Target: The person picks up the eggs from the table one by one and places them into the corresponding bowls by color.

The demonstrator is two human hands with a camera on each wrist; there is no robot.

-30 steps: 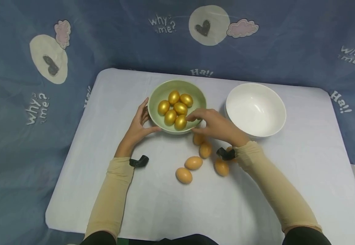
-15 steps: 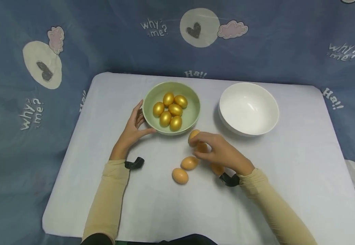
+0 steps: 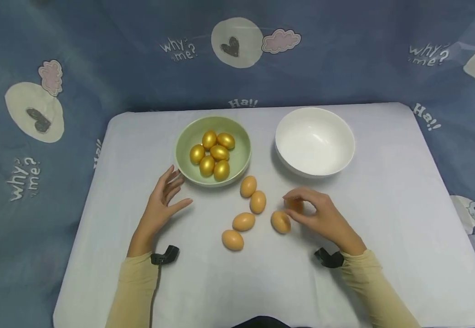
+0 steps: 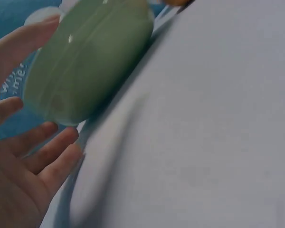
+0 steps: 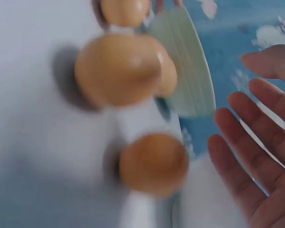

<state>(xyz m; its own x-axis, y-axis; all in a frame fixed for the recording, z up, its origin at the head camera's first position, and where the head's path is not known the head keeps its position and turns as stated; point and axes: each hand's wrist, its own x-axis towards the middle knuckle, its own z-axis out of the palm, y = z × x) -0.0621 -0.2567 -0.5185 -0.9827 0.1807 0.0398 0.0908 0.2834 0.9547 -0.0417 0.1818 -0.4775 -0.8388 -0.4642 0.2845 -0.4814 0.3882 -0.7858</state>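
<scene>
Several shiny gold eggs (image 3: 219, 152) lie in a green bowl (image 3: 242, 155). My left hand (image 3: 155, 212) is just off the bowl's near left side, fingers spread and holding nothing; the left wrist view shows the bowl's outer wall (image 4: 104, 61) beyond the fingers. My right hand (image 3: 325, 218) hovers at a brown egg (image 3: 295, 206) partly hidden under its fingers. In the right wrist view that egg (image 5: 154, 164) stands apart from the loosely extended fingers (image 5: 237, 118). Another brown egg (image 3: 280, 222) lies just left of the right thumb.
A white bowl (image 3: 315, 141) stands right of the green one. More brown eggs (image 3: 243, 222) form a loose line on the white tabletop (image 3: 237, 287) between my hands. Behind the table hangs a blue printed cloth (image 3: 147, 82).
My right hand has left the green bowl, passed over the brown eggs and moved right. My left hand has let go of the green bowl and drawn back. The head view has shifted.
</scene>
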